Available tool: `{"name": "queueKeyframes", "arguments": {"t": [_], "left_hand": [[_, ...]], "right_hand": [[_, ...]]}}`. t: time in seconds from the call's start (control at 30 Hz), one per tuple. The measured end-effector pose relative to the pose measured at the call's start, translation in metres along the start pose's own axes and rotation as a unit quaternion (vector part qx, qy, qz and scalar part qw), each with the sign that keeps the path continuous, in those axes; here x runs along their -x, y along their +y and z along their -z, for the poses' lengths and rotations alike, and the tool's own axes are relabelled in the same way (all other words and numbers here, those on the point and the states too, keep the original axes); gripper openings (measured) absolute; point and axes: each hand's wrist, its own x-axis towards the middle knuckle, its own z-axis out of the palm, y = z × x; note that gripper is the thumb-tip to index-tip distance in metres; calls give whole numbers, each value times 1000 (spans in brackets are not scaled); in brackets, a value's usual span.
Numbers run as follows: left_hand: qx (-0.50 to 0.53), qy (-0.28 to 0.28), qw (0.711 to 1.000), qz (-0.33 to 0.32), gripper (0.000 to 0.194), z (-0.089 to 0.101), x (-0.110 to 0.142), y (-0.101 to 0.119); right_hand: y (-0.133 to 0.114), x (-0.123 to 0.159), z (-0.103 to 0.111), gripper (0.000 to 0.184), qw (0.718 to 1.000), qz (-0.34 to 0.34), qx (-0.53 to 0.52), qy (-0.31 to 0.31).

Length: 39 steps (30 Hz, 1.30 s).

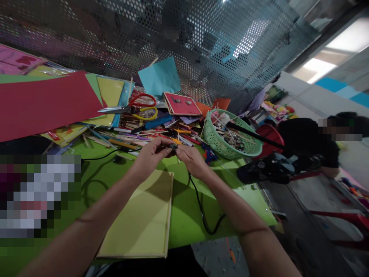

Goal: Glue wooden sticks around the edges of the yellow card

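My left hand (152,157) and my right hand (191,158) meet above the green table, fingertips pinched together. Between them is a small dark grey lump, perhaps a pebble (173,146); it is too small and covered to name surely. Below my hands lies a yellow board (141,219) with thin wooden strips along its edges. Beyond my fingers spreads a heap of pens, sticks and craft tools. A red framed panel (183,104) carrying two grey stones leans at the back of that heap.
Scissors (129,107) with red and yellow handles lie on the heap. A green basket (233,134) of small items stands right, beside a dark bottle (245,174). Red paper (49,104) covers the left. A black cable (201,211) crosses the table (184,231). Another person (308,142) is at right.
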Motion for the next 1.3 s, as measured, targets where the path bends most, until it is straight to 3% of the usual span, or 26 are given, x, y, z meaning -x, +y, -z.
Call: {"name": "queueKeyframes", "arguments": {"t": [0.57,0.77,1.07,1.2,1.3], "left_hand": [[85,25,995,39,47,0,-2,-2],[83,15,996,34,43,2,-2,1],[80,16,996,43,46,1,-2,1],[54,24,997,45,43,7,-4,6],[-27,45,998,29,36,23,-10,13]], "right_hand": [[1,-2,-1,25,997,-6,-79,2],[6,-1,-4,36,995,-3,-102,3],[3,-6,-4,26,991,-18,-136,-4],[3,-6,-4,27,987,-14,-156,18],[3,-4,-1,30,985,-21,-171,27]]}}
